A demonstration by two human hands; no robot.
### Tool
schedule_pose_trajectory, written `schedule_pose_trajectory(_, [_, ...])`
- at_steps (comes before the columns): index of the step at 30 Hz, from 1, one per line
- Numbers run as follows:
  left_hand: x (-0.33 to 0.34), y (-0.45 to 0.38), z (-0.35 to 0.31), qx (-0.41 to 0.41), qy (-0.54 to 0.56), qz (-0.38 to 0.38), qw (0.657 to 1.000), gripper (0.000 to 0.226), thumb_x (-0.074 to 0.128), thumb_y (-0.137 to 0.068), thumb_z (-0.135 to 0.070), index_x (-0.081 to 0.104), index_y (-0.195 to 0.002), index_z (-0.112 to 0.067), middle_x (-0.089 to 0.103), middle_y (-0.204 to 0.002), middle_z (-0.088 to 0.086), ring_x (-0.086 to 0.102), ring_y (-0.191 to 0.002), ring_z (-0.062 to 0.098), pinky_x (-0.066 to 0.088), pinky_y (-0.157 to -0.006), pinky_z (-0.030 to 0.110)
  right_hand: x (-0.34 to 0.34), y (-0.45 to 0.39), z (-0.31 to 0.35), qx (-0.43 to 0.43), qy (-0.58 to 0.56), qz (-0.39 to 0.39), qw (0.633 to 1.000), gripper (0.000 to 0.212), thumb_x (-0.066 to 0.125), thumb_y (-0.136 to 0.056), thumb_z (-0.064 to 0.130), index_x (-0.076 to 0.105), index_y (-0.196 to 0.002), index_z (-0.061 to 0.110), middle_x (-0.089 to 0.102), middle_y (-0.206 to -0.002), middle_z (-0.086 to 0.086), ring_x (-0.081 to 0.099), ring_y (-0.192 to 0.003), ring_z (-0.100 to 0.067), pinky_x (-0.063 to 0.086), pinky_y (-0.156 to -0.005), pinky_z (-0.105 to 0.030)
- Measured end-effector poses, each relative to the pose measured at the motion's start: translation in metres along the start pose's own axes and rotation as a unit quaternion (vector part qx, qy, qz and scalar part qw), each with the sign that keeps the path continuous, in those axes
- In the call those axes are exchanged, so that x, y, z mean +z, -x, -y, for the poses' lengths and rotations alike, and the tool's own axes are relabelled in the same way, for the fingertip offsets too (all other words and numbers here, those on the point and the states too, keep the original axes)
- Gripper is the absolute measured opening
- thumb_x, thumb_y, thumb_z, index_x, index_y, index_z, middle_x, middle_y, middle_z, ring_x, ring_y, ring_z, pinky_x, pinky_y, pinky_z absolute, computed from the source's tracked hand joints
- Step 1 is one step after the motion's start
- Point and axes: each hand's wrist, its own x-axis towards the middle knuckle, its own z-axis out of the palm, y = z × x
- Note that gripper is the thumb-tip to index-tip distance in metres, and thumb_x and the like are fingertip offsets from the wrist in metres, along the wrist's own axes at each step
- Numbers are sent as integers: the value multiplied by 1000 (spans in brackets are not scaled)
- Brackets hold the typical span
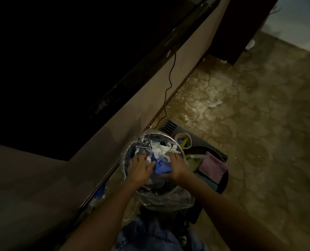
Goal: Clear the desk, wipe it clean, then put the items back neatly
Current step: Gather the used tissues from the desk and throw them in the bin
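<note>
A round waste bin (pixel 168 202) lined with a clear plastic bag stands on the floor just in front of me, holding crumpled white paper (pixel 162 148) and a blue wad (pixel 162 167). Both my hands reach into it. My left hand (pixel 141 169) lies with its fingers spread on the rubbish, its fingertips touching the blue wad. My right hand (pixel 177 165) grips that wad between thumb and fingers. The light is dim and what lies deeper in the bin is hidden.
A dark caddy (pixel 225 178) to the right of the bin holds folded purple and teal cloths (pixel 212 167) and a yellow cup (pixel 183 140) of small items. A beige surface (pixel 42 187) runs along the left, with a black cable (pixel 168 84) hanging down. Patterned floor (pixel 259 124) spreads right.
</note>
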Motion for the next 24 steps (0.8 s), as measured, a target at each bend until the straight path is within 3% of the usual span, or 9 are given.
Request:
schedule_pose_trajectory(4, [-21, 10, -10, 29, -19, -44, 998, 44, 44, -97, -42, 51, -127, -10, 46, -134, 13, 38, -126, 27, 28, -105, 33, -30, 14, 4, -44, 26, -7, 999, 86, 72, -80, 41, 25, -147, 12, 28, -148, -8, 28, -136, -23, 29, -107, -31])
schedule_pose_trajectory(8, [-41, 28, -17, 53, -47, -81, 994, 38, 46, -96, -37, 54, -124, -13, 51, -132, 12, 42, -124, 25, 30, -107, 35, -55, 32, 7, -77, 54, -31, 995, 68, 69, -85, 36, 37, -139, 13, 40, -136, -6, 39, -123, -19, 34, -92, -24])
schedule_pose_trajectory(10, [-46, 44, -22, 62, -53, -119, 990, 34, 50, -94, -36, 58, -119, -13, 55, -126, 11, 45, -119, 26, 34, -101, 33, -63, 41, 8, -100, 68, -42, 992, 61, 69, -84, 36, 41, -134, 13, 43, -130, -6, 42, -119, -18, 34, -85, -22])
schedule_pose_trajectory(13, [-44, 77, -27, 59, -56, -167, 983, 29, 52, -94, -32, 60, -112, -11, 55, -119, 13, 46, -114, 28, 36, -95, 33, -69, 59, 10, -143, 88, -44, 985, 59, 68, -85, 35, 42, -133, 11, 45, -130, -7, 43, -119, -19, 36, -89, -24])
schedule_pose_trajectory(20, [-7, 187, -10, -5, -18, -234, 972, 30, 55, -91, -38, 57, -110, -16, 54, -111, 6, 49, -106, 23, 40, -87, 31, -47, 113, 19, -249, 135, 18, 959, 53, 66, -87, 32, 44, -129, 9, 46, -129, -9, 44, -121, -23, 35, -93, -25])
schedule_pose_trajectory(24, [22, 256, 14, -88, 4, -277, 957, 33, 55, -92, -33, 54, -119, -14, 51, -120, 7, 47, -113, 23, 40, -95, 32, -8, 148, 35, -304, 164, 77, 935, 54, 67, -86, 32, 44, -130, 11, 45, -131, -9, 45, -120, -22, 37, -99, -30])
